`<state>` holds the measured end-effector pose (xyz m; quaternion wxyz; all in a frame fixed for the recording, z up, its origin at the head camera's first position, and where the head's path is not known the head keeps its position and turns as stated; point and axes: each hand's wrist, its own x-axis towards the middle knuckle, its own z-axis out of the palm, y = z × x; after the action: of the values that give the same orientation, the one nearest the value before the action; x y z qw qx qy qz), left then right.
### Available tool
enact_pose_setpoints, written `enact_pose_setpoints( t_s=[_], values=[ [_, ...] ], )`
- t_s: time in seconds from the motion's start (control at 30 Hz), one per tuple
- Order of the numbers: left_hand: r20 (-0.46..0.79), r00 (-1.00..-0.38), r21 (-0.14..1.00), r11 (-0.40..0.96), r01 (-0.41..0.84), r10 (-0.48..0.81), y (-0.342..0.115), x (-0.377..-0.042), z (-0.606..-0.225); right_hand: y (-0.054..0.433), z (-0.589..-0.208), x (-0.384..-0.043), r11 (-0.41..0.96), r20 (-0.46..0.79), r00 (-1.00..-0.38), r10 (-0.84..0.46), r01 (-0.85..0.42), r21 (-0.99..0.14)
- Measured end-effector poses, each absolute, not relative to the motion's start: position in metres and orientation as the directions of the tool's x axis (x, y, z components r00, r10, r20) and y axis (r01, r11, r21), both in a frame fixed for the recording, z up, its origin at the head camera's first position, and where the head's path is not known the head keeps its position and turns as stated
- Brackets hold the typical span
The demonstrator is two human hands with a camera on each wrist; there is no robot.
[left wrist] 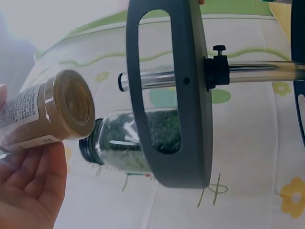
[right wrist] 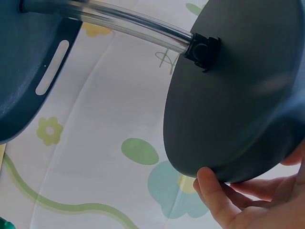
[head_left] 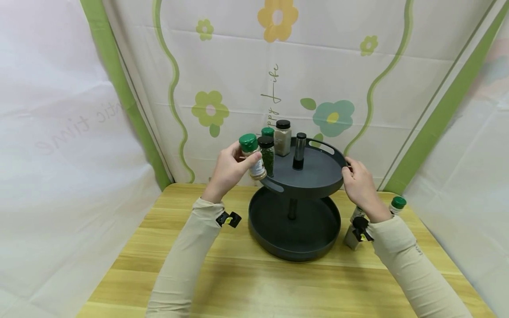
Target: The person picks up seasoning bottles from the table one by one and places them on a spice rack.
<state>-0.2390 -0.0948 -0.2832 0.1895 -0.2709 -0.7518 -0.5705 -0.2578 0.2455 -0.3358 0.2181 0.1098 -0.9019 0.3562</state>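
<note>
My left hand [head_left: 230, 170] grips a green-capped spice jar [head_left: 257, 168] beside the left edge of the upper tray [head_left: 318, 170]. In the left wrist view, the jar's brown base [left wrist: 76, 105] faces the tray, apart from its rim. On that tray stand a black-capped jar of green herbs [head_left: 268, 159], a tall black-capped jar of pale powder [head_left: 282, 139] and another green-capped jar [head_left: 267, 131], mostly hidden. My right hand [head_left: 359, 185] holds the tray's right rim, its fingertips [right wrist: 207, 176] against the edge in the right wrist view.
Below is the lower tray [head_left: 294, 254] of the two-tier stand, joined by a central metal post [head_left: 300, 150]. Several jars, one green-capped [head_left: 398, 203], stand around my right wrist on the wooden table [head_left: 254, 291]. A flowered curtain [head_left: 238, 66] hangs behind.
</note>
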Motion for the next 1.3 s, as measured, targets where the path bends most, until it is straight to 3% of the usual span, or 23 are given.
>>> enact_pose_setpoints(
  t_s=[0.6, 1.3],
  values=[
    [0.584, -0.788, 0.764, 0.198, 0.615, 0.194, -0.067, -0.252, -0.278, 0.246, -0.337, -0.259, 0.725, 0.483, -0.875, -0.034, -0.354, -0.591],
    [0.550, -0.788, 0.683, 0.394, 0.615, 0.276, -0.049, -0.259, -0.293, 0.246, -0.337, -0.258, 0.717, 0.477, -0.878, -0.041, -0.359, -0.598]
  ],
)
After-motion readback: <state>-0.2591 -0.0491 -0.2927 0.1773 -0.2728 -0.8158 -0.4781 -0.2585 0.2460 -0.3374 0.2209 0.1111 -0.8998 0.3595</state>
